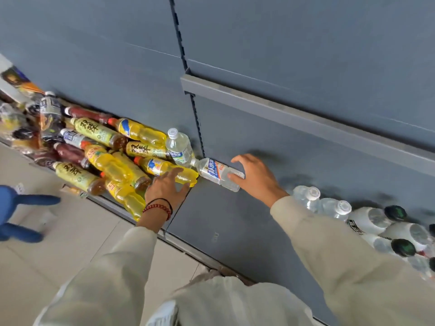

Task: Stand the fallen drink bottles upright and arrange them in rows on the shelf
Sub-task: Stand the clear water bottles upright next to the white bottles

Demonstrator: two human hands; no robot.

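Observation:
A clear water bottle (pixel 215 171) with a white and orange label lies on its side on the grey shelf (pixel 235 220). My right hand (pixel 255 175) is closed around its base end. My left hand (pixel 166 187) rests with fingers spread on a fallen yellow drink bottle (pixel 162 169). To the left, several yellow, green-labelled and dark red bottles (pixel 101 151) lie in a heap. One clear bottle (pixel 177 147) stands tilted at the heap's right end. At the far right, clear and white bottles (pixel 329 203) stand upright.
The shelf's back panel (pixel 306 55) rises behind, with a grey rail (pixel 306 121) across it. Beige floor tiles (pixel 70 231) lie below the shelf edge. A blue plush object (pixel 14 208) is at the left edge. Packaged goods (pixel 16 81) sit at the far left.

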